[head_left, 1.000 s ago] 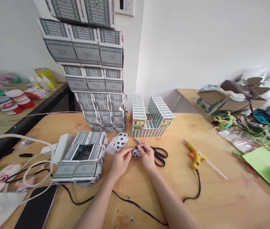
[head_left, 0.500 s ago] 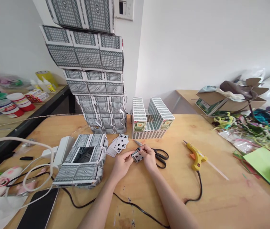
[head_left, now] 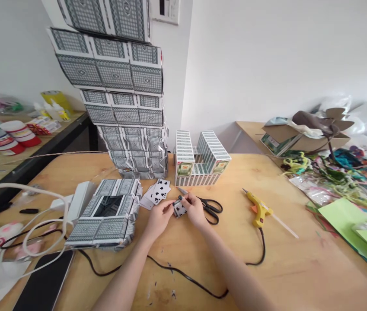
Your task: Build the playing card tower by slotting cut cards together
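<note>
Between my two hands is a playing card (head_left: pixel 179 209) with black club pips, its edges folded up. My left hand (head_left: pixel 160 218) pinches its left side, and my right hand (head_left: pixel 193 210) grips its right side with the thumb along the top. Just behind my left hand, a few loose playing cards (head_left: pixel 160 192) lie fanned on the table. Black-handled scissors (head_left: pixel 212 207) rest beside my right hand, their blades partly hidden by it. Left of my hands lies a flat panel of folded cards (head_left: pixel 113 229) with a rectangular opening.
A tall tower of folded cards (head_left: pixel 131 108) stands behind the panel. Stacked card boxes (head_left: pixel 185 166) stand at the table's back. A yellow glue gun (head_left: pixel 259 209) lies to the right, its black cord (head_left: pixel 186 276) crossing the front. A phone (head_left: pixel 45 280) and white cables are at left.
The whole scene has shifted slightly left in view as the camera turned. Both hands still hold the card, which shows a little more of its face.
</note>
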The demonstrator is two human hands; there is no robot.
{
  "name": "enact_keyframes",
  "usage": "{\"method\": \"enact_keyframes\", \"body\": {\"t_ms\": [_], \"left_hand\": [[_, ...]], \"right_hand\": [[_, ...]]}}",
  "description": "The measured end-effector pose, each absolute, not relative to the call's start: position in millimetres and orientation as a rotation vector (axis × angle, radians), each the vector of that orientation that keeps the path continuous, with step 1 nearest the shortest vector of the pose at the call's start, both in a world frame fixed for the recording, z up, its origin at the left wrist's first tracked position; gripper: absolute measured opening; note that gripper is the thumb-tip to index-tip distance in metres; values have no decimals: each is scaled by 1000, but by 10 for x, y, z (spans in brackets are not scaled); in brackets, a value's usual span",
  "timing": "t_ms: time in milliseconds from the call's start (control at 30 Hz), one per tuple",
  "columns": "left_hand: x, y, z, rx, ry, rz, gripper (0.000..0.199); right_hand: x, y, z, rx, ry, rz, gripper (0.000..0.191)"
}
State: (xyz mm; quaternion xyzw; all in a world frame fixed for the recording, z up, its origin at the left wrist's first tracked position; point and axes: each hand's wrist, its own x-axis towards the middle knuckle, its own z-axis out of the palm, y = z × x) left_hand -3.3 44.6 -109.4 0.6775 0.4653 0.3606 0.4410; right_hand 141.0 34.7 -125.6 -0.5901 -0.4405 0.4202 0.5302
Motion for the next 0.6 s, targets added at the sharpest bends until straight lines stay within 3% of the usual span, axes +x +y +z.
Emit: {"method": "enact_keyframes", "body": {"t_ms": [167,600], "left_hand": [[-39,457,-1121,1680,1117,846,29],[-29,452,-1124,1635,1095,824,31]], "right_hand": [[1532,291,-1219,-1322,-1153,1142,24],[1472,221,-1216,-1360,-1131,970,24]]}}
